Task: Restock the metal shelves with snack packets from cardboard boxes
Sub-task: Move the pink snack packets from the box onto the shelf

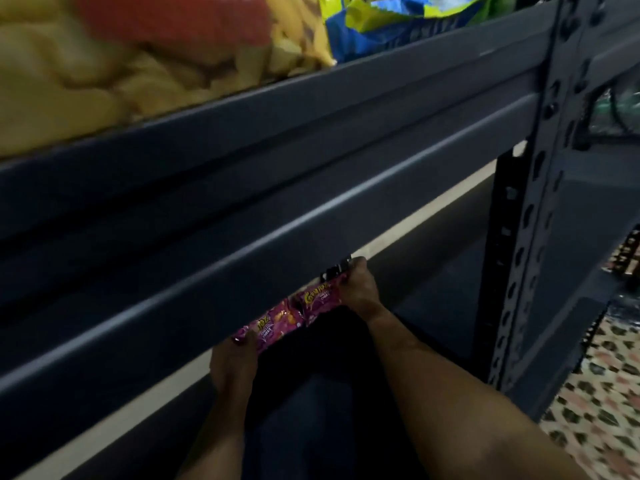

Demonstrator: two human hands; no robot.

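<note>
A strip of purple snack packets (291, 315) with yellow lettering stretches between my two hands, just under the thick dark beam of the metal shelf (277, 188). My left hand (233, 363) grips the strip's lower left end. My right hand (358, 285) pinches its upper right end, close to the beam's underside. Part of the strip is hidden behind the beam. Below my hands lies the lower shelf level, dark and hard to read.
Yellow and red snack bags (138, 53) and a blue and green bag (398, 26) fill the shelf above. A perforated metal upright (533, 216) stands at the right. Patterned floor (602, 393) shows at the lower right.
</note>
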